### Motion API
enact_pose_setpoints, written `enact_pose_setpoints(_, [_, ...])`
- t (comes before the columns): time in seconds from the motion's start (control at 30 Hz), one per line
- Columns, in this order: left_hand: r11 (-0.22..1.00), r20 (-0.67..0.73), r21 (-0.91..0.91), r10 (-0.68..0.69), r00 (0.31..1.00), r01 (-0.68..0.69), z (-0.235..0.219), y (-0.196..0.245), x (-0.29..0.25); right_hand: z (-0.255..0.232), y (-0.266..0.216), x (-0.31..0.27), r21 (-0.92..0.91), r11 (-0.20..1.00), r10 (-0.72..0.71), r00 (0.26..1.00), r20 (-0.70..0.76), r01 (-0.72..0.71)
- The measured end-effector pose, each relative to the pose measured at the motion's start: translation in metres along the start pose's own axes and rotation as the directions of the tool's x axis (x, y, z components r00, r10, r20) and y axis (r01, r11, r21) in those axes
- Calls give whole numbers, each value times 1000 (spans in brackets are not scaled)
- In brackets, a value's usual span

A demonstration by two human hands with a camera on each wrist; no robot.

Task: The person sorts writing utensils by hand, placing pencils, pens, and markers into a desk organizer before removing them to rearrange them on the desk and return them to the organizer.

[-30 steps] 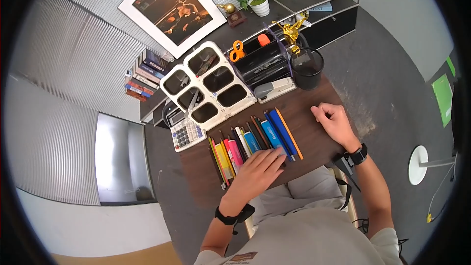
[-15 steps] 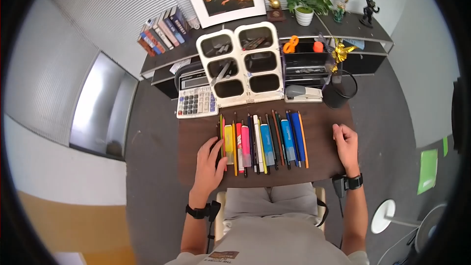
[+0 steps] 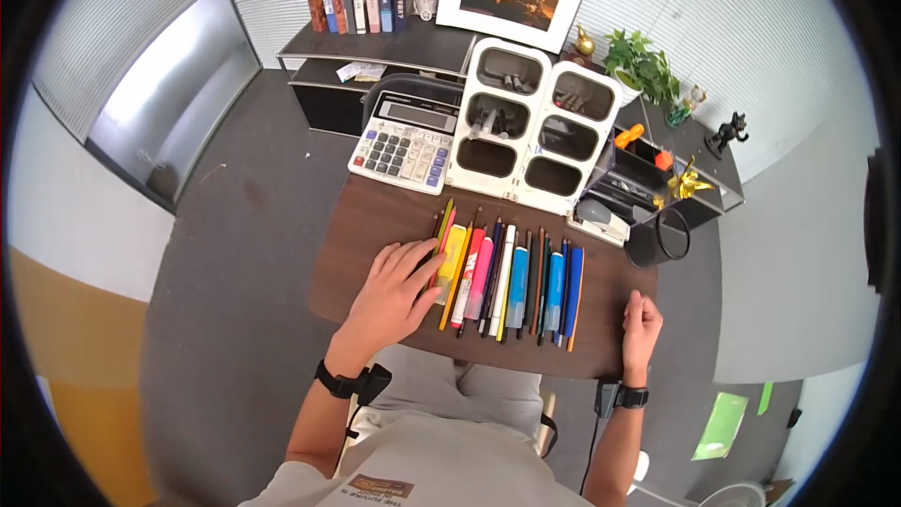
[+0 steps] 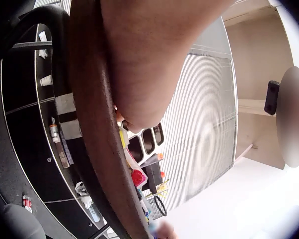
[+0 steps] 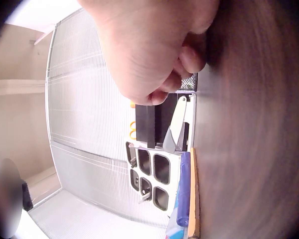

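- At the left, the left hand could push the end pencils askew or set them rolling, if its spread fingers sweep sideways. It is open, fingers parted and slightly bent, fingertips over the left end of the row and seemingly touching it; I see nothing gripped.
- The calculator lies at about 12 o'clock from that hand, so a forward reach might knock it.
- The yellow highlighter sits at roughly 2 o'clock from the left hand, just beside the fingers; a careless thumb, so near its clear cap, could tilt it out of line.
- The row of pens and pencils runs off toward 3 o'clock from the left hand, side by side on the desk. Because they lie so close (some look to be touching), one nudge could pass along several, and the round ones might roll.
- The white organizer stands at about 1 o'clock from the left hand, beyond the pens; a bump could rattle what its compartments hold.
- The orange pencil ends the row at 9 to 10 o'clock from the right hand, apart from it; with bare wood beyond, it has little to stop it rolling.
- The right hand is closed in a loose fist, apparently empty, near the desk's edge. The mesh cup is at 12 o'clock from it and could tip if struck.
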State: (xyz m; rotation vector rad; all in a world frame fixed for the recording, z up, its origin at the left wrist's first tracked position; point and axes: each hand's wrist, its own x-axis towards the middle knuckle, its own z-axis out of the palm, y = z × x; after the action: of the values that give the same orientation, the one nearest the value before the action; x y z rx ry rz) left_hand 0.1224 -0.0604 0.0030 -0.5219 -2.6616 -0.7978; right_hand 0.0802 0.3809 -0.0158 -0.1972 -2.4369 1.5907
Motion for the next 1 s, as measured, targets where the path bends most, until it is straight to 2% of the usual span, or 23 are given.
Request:
enact_pose_setpoints(0.13, [990,-93,-102,-104,990,95,0,4,-1,1,3,1,13,1000,-10,1000,-21,10])
enact_pose_setpoints(0.3, [992,-80,-87,-97,992,90,0,-2,-4,1,12,2,-28,997,-67,997,-36,66])
enact_pose_setpoints(0.5, [988,-96,-117,-110,989,99,1,-6,-7,2,8,3,-28,998,-52,999,-15,52])
enact_pose_setpoints(0.57, [985,-119,-138,-121,986,104,2,-7,-8,5,-9,4,-5,997,76,997,-2,-76])
enact_pose_setpoints(0.6, [983,-135,-150,-130,982,109,2,-6,-9,6,-17,8,-7,993,118,993,21,-118])
enact_pose_setpoints(0.7, [970,-169,-219,-145,975,107,1,-9,-14,13,-30,20,119,987,97,990,103,-109])
enact_pose_setpoints(0.83, [942,-188,-321,-167,968,101,-1,-12,-17,48,-96,35,77,996,23,968,249,-44])
enact_pose_setpoints(0.9, [936,-195,-336,-174,965,101,-1,-11,-18,70,-121,48,62,998,-13,933,360,-10])
enact_pose_setpoints(1.0, [932,-187,-349,-171,967,97,-2,-9,-19,106,-154,71,67,996,-81,825,559,53])
